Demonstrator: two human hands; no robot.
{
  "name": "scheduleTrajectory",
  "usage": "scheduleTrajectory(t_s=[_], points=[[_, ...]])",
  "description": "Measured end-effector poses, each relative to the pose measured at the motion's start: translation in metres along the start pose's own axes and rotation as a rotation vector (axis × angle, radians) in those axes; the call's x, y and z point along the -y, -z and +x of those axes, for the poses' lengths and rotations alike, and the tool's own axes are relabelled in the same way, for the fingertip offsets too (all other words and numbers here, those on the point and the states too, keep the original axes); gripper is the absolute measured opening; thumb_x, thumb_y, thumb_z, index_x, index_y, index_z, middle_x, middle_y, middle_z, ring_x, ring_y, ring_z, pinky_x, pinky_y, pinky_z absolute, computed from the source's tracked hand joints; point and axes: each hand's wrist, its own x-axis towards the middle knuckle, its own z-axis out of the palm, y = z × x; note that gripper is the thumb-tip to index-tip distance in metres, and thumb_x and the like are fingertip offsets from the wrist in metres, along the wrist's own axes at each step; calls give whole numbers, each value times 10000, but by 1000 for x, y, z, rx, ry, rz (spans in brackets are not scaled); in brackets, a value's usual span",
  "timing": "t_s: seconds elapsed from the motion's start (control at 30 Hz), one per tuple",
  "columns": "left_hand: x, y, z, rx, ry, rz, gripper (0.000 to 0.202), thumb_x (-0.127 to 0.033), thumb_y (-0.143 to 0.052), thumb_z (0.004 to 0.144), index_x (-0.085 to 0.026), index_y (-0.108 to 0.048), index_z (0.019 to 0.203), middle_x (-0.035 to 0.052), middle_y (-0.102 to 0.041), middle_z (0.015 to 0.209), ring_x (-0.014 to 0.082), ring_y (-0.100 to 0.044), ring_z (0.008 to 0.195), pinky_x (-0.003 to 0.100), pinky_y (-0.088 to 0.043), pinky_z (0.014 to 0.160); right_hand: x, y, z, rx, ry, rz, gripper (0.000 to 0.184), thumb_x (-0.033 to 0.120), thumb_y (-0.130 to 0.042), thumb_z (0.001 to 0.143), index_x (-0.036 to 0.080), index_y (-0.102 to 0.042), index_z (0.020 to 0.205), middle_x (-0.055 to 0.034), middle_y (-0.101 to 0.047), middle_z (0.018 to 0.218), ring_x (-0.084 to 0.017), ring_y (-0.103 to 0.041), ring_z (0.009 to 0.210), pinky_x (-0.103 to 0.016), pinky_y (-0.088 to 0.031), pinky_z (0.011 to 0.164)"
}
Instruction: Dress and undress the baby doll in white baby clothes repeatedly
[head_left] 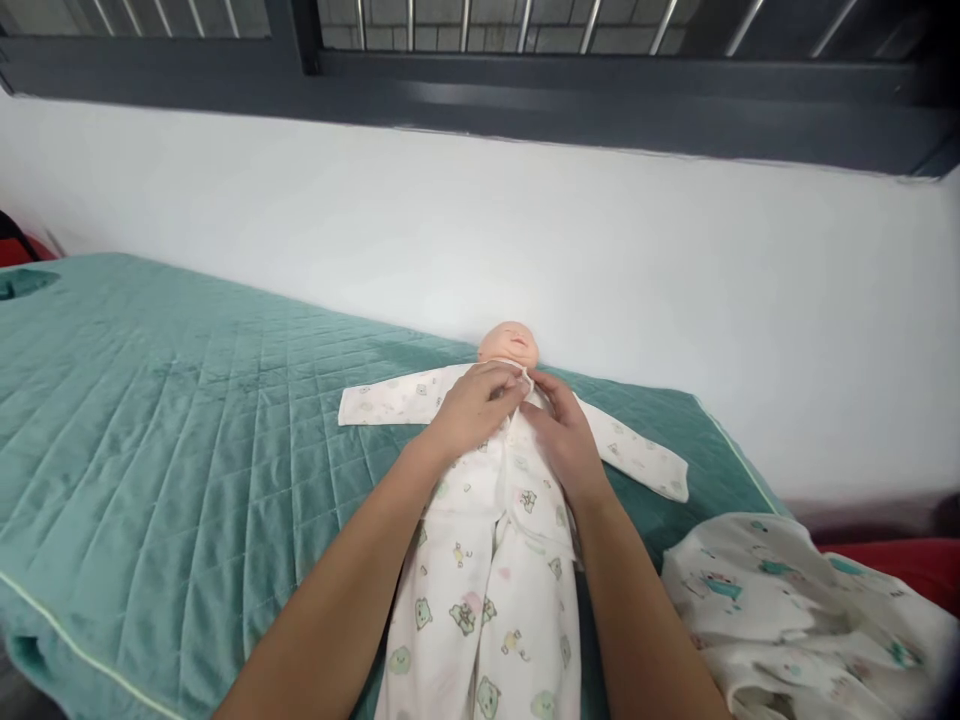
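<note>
A baby doll (pixel 509 343) lies on its back, dressed in a white baby shirt (pixel 525 490) and matching baby trousers (pixel 517 610) printed with small animals. Just below the doll's neck, my left hand (pixel 480 405) has its fingers closed on one front edge of the shirt. Opposite it, my right hand (pixel 559 430) pinches the other front edge close to the collar. My fingertips almost meet, and the bit of cloth between them is partly hidden. Both sleeves spread out sideways, the doll's hands not showing. Lower down, the shirt front hangs slightly apart over the trousers.
A green quilted cover (pixel 247 440) lies under the doll. At the lower right is a crumpled white printed cloth (pixel 810 620), with something red (pixel 915 565) behind it. A white wall (pixel 420 220) rises beyond the doll's head, below a dark barred window frame (pixel 525 100).
</note>
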Motion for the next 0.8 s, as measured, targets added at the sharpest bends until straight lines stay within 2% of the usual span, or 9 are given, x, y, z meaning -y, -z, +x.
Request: scheduleTrajectory(t_s=[0.1, 0.23, 0.4, 0.57, 0.8], points=[[2, 1, -7, -8, 39, -24, 339, -361, -487, 931, -199, -565, 644, 16, -665, 1210, 204, -553, 1196, 339, -413, 1049, 1, 1, -8, 14, 14, -70, 447, 354, -648, 809, 269, -579, 1242, -41, -538, 1401, -255, -441, 1346, -474, -302, 1169], [4, 6, -29, 1, 27, -41, 244, -353, -552, 902, -211, -653, 732, 17, -599, 1341, 208, -492, 1284, 375, -332, 1137, 10, 1, -32, 23, -33, -119, 558, 404, -642, 826, 272, -502, 1350, -35, -429, 1509, -236, -349, 1419, -457, -237, 1210], [5, 19, -49, 117, -7, -84, 183, -351, -558, 910, -240, -702, 883, 6, -477, 1475, 208, -346, 1414, 414, -230, 1203, 16, 2, -56, 34, -70, -145, 631, 422, -646, 831, 286, -441, 1412, -8, -326, 1574, -215, -254, 1469, -441, -185, 1235], [13, 28, -48, 243, -28, -152, 196, -407, -620, 877, -277, -711, 992, -2, -400, 1530, 227, -254, 1465, 430, -233, 1209, 17, 2, -58, 26, -81, -171, 654, 432, -649, 834, 294, -418, 1430, -9, -329, 1572, -221, -268, 1463, -456, -202, 1230], [16, 27, -46, 233, -25, -155, 195, -411, -642, 863, -290, -711, 999, -13, -406, 1524, 226, -259, 1462, 435, -262, 1202, 21, 1, -56, 35, -97, -200, 643, 441, -647, 834, 297, -431, 1422, -3, -323, 1575, -221, -268, 1463, -461, -213, 1227]])
